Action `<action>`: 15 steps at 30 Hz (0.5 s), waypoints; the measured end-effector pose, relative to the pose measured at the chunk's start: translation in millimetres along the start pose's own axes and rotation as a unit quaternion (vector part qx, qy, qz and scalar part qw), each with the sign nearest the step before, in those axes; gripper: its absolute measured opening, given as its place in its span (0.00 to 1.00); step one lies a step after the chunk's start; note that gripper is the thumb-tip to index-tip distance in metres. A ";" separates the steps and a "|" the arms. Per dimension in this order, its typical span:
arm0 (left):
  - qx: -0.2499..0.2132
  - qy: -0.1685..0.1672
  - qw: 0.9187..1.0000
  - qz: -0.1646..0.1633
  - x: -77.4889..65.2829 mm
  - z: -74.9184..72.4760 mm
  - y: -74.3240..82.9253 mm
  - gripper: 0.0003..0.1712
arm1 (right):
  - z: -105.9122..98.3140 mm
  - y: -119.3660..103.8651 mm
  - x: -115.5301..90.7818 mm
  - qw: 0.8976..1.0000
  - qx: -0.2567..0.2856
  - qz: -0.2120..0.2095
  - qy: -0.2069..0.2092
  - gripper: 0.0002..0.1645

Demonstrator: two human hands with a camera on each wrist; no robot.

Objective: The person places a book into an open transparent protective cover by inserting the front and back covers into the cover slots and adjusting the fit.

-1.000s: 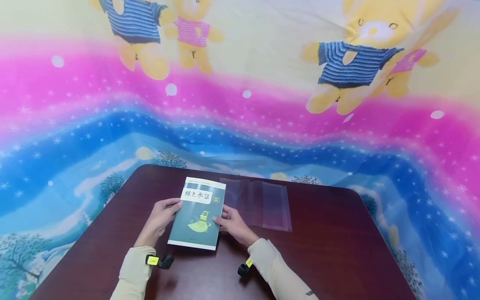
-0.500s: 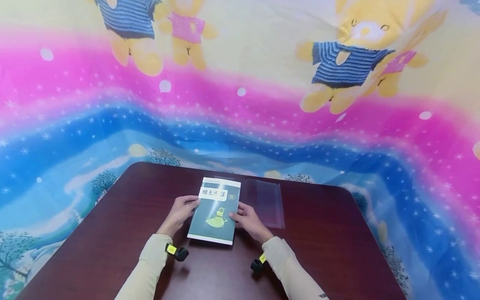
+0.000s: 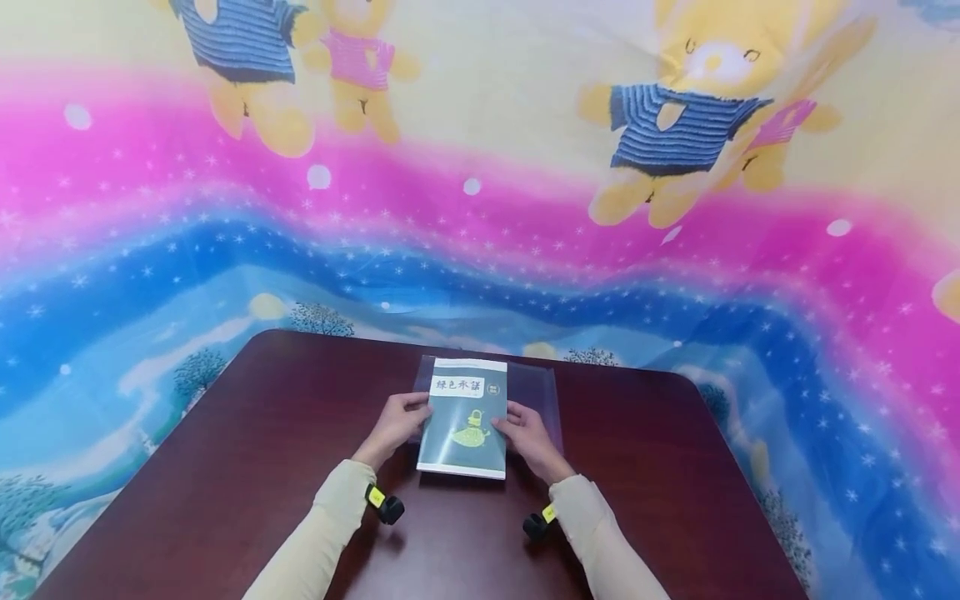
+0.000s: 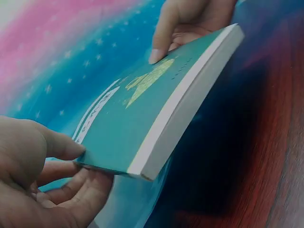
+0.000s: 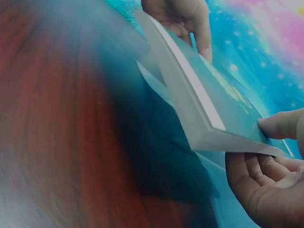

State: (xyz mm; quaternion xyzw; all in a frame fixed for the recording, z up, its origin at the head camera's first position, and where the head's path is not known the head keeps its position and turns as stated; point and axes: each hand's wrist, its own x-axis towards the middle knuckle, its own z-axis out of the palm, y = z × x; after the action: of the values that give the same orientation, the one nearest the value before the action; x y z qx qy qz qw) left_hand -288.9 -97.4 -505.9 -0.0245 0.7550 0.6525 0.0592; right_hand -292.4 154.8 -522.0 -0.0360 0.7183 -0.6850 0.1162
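A green paperback book (image 3: 459, 425) with white bands and a yellow drawing is held face up between both hands, above the table. My left hand (image 3: 397, 425) grips its left edge, thumb on the cover and fingers underneath, as the left wrist view shows on the book (image 4: 128, 114). On the opposite edge my right hand (image 3: 532, 437) pinches it the same way; in the right wrist view the thumb of the right hand (image 5: 266, 175) lies on the cover. Beneath and behind the book lies a clear plastic book cover (image 3: 534, 387), partly hidden by it.
The dark reddish-brown table (image 3: 300, 467) has rounded far corners. Behind it hangs a colourful curtain (image 3: 465, 242) printed with bears. A black wrist camera (image 3: 388, 505) is strapped to the left sleeve, another camera (image 3: 537, 525) to the right one.
Both hands have carried the book to the right, and it now overlaps the clear plastic cover. The head view has shifted slightly. The grip on both edges is the same.
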 end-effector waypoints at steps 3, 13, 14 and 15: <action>0.017 -0.023 1.000 0.002 -2.5 9.4 1.3 0.30 | -9.5 0.7 -2.5 1.000 -0.006 0.010 0.009 0.31; 0.058 -0.048 0.997 0.029 2.0 40.8 3.1 0.38 | -40.5 -6.0 -5.0 0.999 -0.011 0.012 0.040 0.29; 0.054 -0.046 0.997 0.032 3.0 43.4 3.0 0.36 | -43.3 -6.3 -5.0 0.999 -0.013 0.012 0.040 0.30; 0.053 -0.045 0.997 0.037 4.2 45.9 2.7 0.33 | -46.0 -6.7 -5.1 0.999 -0.017 0.013 0.040 0.30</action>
State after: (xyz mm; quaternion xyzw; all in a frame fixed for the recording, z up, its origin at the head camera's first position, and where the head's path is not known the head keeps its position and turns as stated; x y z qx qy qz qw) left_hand -290.7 -51.4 -510.3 0.0364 0.7858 0.6135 0.0700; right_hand -298.2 200.3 -513.1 -0.0015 0.7344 -0.6720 0.0953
